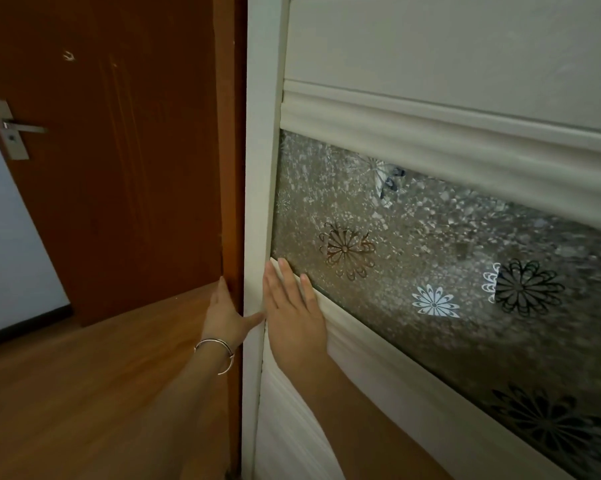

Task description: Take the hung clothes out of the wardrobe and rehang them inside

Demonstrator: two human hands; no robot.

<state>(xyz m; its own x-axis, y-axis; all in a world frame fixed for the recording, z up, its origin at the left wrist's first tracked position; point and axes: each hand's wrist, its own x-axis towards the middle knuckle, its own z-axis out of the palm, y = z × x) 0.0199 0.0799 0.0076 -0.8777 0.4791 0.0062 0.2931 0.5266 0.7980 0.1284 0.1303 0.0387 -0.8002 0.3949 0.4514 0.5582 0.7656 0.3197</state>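
Matt cream wardrobe door [430,46] with rough frosted glass [413,237]; seemingly wooden, slightly glossy floor [84,393].

dim room: brown wooden door [119,168] with a metal handle [15,128], wood floor [84,393], pale wall [8,237].

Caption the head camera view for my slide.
Right hand flat on the white wardrobe door at the lower edge of its frosted floral glass, left hand on the frame beside it.

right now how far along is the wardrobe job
Nothing looks done: the wardrobe door appears shut and no clothes show. In hand: the left hand is at its edge, the right hand flat on it. Left: opening it, taking the clothes out, rehanging them.
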